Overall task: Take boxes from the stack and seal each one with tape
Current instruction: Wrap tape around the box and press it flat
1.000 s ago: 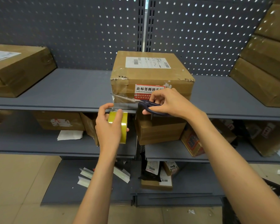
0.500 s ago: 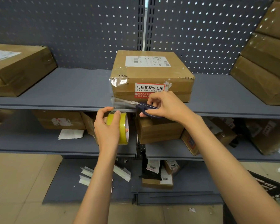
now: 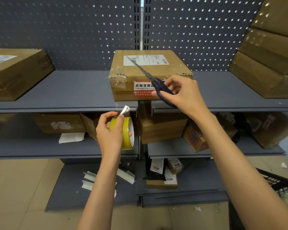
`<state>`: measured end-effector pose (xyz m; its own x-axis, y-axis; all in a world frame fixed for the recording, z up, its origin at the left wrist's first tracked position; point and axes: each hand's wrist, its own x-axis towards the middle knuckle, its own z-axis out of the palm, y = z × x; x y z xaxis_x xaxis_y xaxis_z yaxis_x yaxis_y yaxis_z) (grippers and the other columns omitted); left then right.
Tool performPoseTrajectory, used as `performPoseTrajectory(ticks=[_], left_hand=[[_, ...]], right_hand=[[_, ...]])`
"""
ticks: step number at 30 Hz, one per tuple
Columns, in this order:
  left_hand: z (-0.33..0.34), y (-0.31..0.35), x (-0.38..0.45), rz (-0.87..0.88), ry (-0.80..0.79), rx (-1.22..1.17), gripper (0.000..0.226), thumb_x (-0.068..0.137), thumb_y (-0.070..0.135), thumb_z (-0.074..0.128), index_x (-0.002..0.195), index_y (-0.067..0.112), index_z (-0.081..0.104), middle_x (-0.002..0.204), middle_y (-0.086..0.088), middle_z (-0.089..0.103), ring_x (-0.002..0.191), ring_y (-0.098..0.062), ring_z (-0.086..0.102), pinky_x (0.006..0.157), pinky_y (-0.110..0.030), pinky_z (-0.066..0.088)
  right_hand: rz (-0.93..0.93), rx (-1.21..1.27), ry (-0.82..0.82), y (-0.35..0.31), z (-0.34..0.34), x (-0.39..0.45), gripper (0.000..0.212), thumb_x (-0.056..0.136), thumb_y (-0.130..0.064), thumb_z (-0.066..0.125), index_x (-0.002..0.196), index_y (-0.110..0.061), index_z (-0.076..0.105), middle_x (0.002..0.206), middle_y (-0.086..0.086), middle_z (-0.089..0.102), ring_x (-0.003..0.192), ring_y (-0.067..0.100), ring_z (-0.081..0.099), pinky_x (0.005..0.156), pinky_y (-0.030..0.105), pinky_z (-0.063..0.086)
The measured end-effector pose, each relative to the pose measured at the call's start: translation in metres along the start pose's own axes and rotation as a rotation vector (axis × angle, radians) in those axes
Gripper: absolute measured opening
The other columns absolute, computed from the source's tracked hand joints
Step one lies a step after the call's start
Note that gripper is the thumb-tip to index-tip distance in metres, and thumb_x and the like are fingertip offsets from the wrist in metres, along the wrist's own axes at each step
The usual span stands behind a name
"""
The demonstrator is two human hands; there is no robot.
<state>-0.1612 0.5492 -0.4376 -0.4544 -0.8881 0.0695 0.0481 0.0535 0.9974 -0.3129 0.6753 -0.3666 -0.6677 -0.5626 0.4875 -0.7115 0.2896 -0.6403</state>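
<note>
On the top shelf: one brown box (image 3: 150,75) sits dead centre on the grey metal shelf (image 3: 70,90), white shipping label on top, red sticker on the front face, crinkly clear tape over its front-left corner
Box count up top: that one, plus one tilted box (image 3: 15,72) at the far left and a leaning stack of boxes (image 3: 269,52) at the right, three layers I can make out
Lower shelves: more boxes and loose paper underneath, too jumbled for a count
Left hand (image 3: 109,131): fingers curled round one yellow tape roll (image 3: 125,132), thumb and forefinger up by a short loose tape end (image 3: 124,110) sticking up off the roll, held just below the top shelf's front edge
Right hand (image 3: 181,93): gripping one pair of dark-handled scissors (image 3: 154,80), fingers through the loops, right in front of the box's red sticker
Scissors direction: long axis runs diagonally, blades together pointing up and to the left across the box top, tip over the white label
Tape roll direction: standing on edge, its open core facing right
Surface and room: grey shelving unit with dark pegboard backing (image 3: 73,30), tan floor below with paper scraps, black plastic crate (image 3: 276,185) at the lower right
</note>
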Motion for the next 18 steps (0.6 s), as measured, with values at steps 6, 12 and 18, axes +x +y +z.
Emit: performPoseTrajectory(ticks=[6,12,18], left_hand=[[0.013,0.007,-0.009,-0.018,-0.075,-0.074,0.011,0.087,0.021,0.068,0.091,0.030,0.063,0.104,-0.006,0.064,0.084,-0.016,0.067,0.066,-0.041,0.060],[0.024,0.015,-0.018,-0.049,-0.125,-0.100,0.011,0.087,0.021,0.068,0.093,0.029,0.063,0.102,-0.002,0.064,0.077,-0.010,0.065,0.069,-0.047,0.059],[0.029,0.020,-0.024,-0.053,-0.167,-0.107,0.013,0.089,0.019,0.066,0.101,0.022,0.063,0.097,0.000,0.063,0.070,-0.008,0.066,0.057,-0.032,0.060]], right_hand=[[0.137,-0.018,0.207,0.019,-0.017,-0.018,0.026,0.078,-0.037,0.077,0.087,-0.015,0.063,0.067,-0.015,0.057,0.059,-0.003,0.052,0.055,0.011,0.040],[0.374,-0.225,0.272,0.046,-0.037,-0.027,0.027,0.090,-0.025,0.063,0.107,-0.004,0.063,0.090,0.004,0.066,0.086,0.018,0.061,0.071,0.026,0.043],[0.529,-0.503,0.215,0.059,-0.043,-0.031,0.029,0.096,-0.021,0.056,0.115,0.000,0.058,0.112,0.021,0.062,0.105,0.039,0.057,0.075,0.036,0.041]])
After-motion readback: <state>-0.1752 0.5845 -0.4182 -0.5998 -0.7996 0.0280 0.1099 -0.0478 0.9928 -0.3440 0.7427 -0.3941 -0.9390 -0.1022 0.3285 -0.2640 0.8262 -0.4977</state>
